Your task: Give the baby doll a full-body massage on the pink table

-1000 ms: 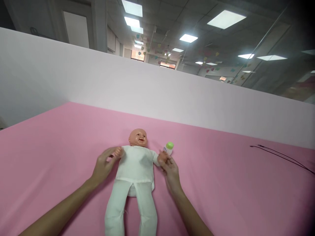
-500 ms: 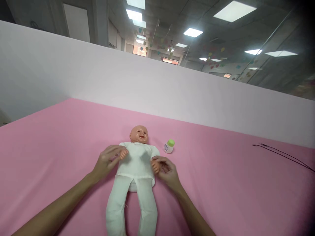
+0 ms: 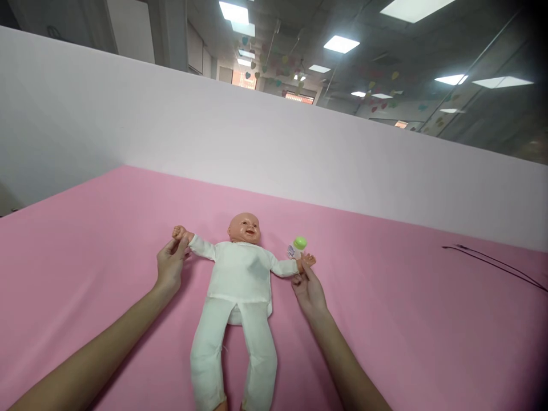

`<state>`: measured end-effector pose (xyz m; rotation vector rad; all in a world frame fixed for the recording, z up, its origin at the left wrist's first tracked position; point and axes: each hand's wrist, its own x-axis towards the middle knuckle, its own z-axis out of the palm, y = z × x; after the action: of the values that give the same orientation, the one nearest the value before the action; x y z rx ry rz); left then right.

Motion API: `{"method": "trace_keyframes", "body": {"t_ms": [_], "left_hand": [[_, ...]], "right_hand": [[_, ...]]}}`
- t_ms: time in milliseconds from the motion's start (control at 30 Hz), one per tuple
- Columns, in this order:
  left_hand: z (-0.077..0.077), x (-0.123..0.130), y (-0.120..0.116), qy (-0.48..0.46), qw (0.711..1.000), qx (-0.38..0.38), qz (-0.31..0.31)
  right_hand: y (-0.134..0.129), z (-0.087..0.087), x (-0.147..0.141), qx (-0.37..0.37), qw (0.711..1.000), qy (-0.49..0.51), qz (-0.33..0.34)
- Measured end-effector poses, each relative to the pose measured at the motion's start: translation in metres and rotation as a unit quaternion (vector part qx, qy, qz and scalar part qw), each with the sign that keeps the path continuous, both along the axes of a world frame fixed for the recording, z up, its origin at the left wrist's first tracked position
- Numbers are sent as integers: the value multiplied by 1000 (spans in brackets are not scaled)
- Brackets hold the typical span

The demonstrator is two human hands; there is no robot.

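Doll (image 3: 242, 273) lies face up on the pink sheet (image 3: 385, 325), its 2 arms now spread wide, no longer bent in, so its chest seems easier to reach. Your left hand (image 3: 170, 267) and right hand (image 3: 311, 294), well apart, each pinch a doll wrist; the bottle (image 3: 297, 248) sits beside the doll's right-hand-held arm.

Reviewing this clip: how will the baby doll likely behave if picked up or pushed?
The baby doll would probably flop at the limbs, as its cloth legs look creased and soft. Its glossy head seems harder and may loll. Lying face-up with arms spread, it seems unlikely to roll.
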<state>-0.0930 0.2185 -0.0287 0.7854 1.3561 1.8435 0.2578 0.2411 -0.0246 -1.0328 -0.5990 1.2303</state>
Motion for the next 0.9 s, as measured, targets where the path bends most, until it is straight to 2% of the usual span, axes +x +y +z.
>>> {"method": "trace_keyframes", "body": {"t_ms": [33,100,200,267,300,333,400,433,467,500,567,667,733,800,900], "left_hand": [[0,-2,2,-26,1000,-3,2],[1,-3,2,-18,1000,2,3],[4,3,-4,93,995,35,-25],[4,9,-10,202,973,79,-76],[2,12,-12,264,951,115,-114],[0,14,-13,325,919,158,-155],[-5,17,-14,423,846,235,-223],[-8,18,-14,452,818,262,-241],[-10,18,-14,469,800,278,-250],[-11,18,-13,474,796,281,-251],[-12,17,-13,455,821,259,-228],[-8,18,-14,368,902,162,-158],[-5,19,-14,283,949,92,-108],[-2,18,-12,193,978,47,-55],[-1,11,-7,91,995,14,35]], "right_hand": [[2,0,4,-12,1000,10,-9],[3,2,6,-4,1000,-4,-9],[-6,11,-3,66,995,-72,22],[-16,18,-13,126,977,-154,72],[-22,20,-18,161,955,-214,125],[-28,22,-23,197,921,-281,185],[-37,23,-29,258,833,-400,282],[-40,22,-31,275,799,-439,306],[-42,21,-33,283,782,-460,312],[-43,20,-33,278,784,-465,304],[-39,17,-32,236,828,-429,273],[-27,13,-25,156,928,-294,166],[-16,9,-16,113,972,-188,86],[-5,4,-4,63,994,-87,17],[6,-2,11,-12,999,27,-40]]}}
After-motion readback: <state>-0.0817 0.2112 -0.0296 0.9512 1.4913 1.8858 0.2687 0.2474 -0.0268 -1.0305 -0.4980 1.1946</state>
